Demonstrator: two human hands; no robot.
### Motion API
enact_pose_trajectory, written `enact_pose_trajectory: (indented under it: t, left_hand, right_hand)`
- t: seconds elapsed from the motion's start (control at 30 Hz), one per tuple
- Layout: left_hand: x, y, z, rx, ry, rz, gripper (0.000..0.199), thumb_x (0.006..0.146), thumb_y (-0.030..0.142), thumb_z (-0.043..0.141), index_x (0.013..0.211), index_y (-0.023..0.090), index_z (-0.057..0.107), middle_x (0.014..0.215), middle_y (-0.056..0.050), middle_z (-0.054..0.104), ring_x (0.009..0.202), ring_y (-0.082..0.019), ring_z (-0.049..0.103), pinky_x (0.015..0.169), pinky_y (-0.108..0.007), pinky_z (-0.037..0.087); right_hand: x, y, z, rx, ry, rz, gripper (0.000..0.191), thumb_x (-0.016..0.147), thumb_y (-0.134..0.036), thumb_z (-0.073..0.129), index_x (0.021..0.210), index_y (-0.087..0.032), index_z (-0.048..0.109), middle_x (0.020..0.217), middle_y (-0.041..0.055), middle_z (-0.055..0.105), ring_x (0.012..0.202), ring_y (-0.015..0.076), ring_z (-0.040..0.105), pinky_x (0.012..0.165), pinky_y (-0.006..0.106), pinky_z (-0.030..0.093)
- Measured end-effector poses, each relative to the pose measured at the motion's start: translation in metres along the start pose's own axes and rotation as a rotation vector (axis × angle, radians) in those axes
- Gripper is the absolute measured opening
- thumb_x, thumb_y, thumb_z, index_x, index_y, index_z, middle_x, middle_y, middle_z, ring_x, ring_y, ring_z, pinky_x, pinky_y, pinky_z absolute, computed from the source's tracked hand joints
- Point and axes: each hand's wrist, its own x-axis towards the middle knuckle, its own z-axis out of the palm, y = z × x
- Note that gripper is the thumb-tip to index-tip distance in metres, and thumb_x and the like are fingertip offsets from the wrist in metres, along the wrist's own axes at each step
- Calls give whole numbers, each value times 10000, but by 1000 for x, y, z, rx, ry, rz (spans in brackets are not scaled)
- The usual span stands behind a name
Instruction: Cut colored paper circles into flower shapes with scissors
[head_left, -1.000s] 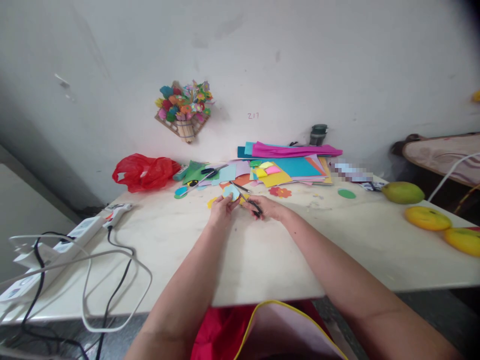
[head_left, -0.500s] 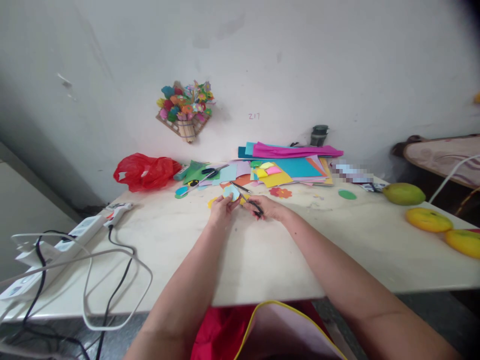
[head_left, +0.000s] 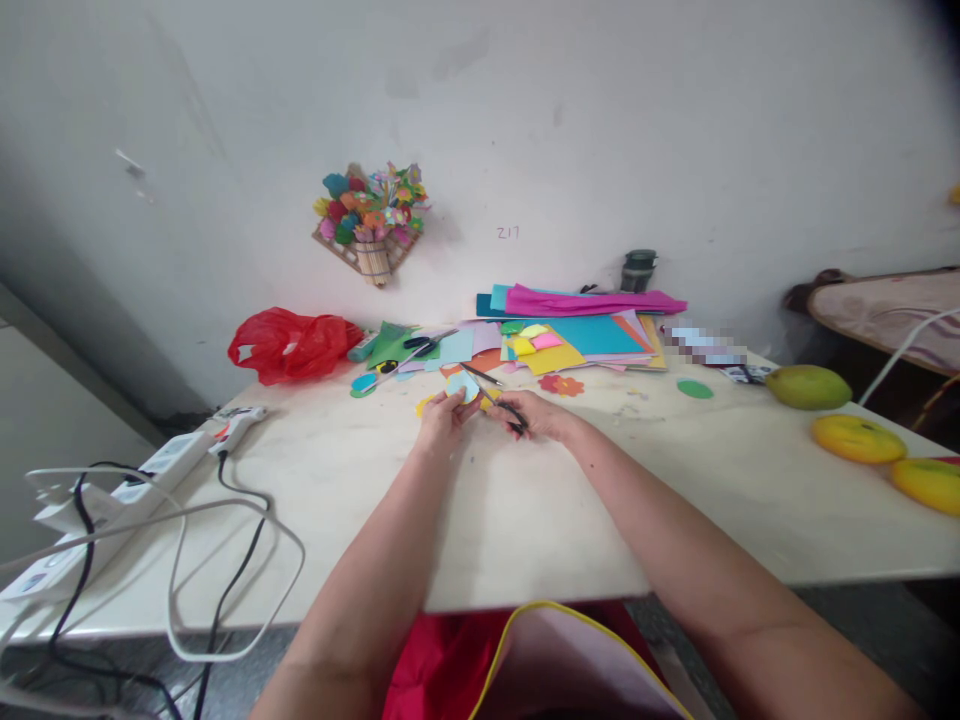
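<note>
My left hand pinches a small piece of light blue paper over the middle of the table. My right hand is closed round the dark handles of a pair of scissors. The scissors' blades point up and left, against the right side of the blue piece. Just beyond the hands lies a dark pen. Yellow paper pieces show beside and partly behind my hands. To the right of the pen are red and orange flower-shaped cutouts.
Coloured paper sheets are stacked at the back, near a second pair of scissors. A red plastic bag stands back left. A power strip with looping cables fills the left edge. Mangoes and a green oval lie right.
</note>
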Motion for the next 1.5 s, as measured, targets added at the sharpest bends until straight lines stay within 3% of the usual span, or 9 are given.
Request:
enact_pose_trajectory:
  t: [0.53,1.2,1.5]
  left_hand:
    - [1,1,-2,17,-1,-23,95,730,52,608,822,77,608,794,-122,699,741,-229,699,671,-285,569]
    - [3,0,-4,27,4,31,98,727,87,622,823,100,605,759,-89,691,699,-219,701,584,-259,557]
    - [1,2,-4,23,-26,24,80,700,81,623,769,116,599,798,-84,691,762,-229,700,596,-256,560]
  right_hand:
    - [-2,-1,-1,13,-6,5,336,746,-481,623,743,-177,478,501,-59,496,358,59,450,278,152,254]
    - [-6,-4,-1,36,-54,1,374,776,-511,575,830,-143,541,579,-17,560,424,82,527,317,169,336]
    - [-15,-8,-24,7,-92,0,341,795,-482,560,809,-141,553,536,-17,563,406,86,513,337,183,326]
